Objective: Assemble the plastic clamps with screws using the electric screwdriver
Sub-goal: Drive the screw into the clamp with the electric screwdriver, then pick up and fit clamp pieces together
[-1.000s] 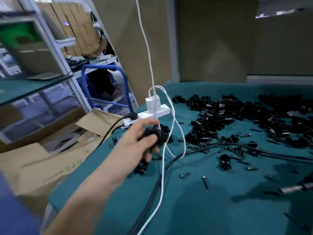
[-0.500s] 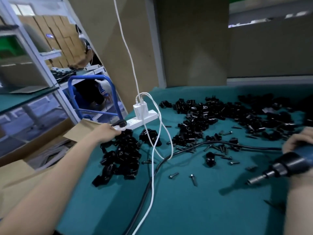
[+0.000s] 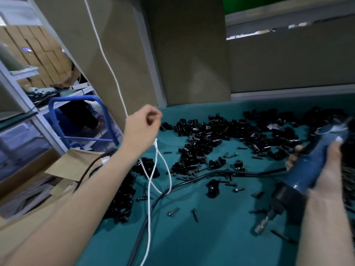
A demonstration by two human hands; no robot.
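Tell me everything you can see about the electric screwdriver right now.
The electric screwdriver has a glossy blue, plastic-looking barrel, a wide black collar at the front and a short metal bit holder at the tip. It tilts down and to the left, tip near the green table mat. The right hand grips the barrel; its rear end is blurred.

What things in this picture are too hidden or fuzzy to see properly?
All head view.
Left hand: blur hides whether it pinches anything.
Electric screwdriver: right hand covers its middle; its far end is blurred.
Near clamp pile: partly behind the left forearm.
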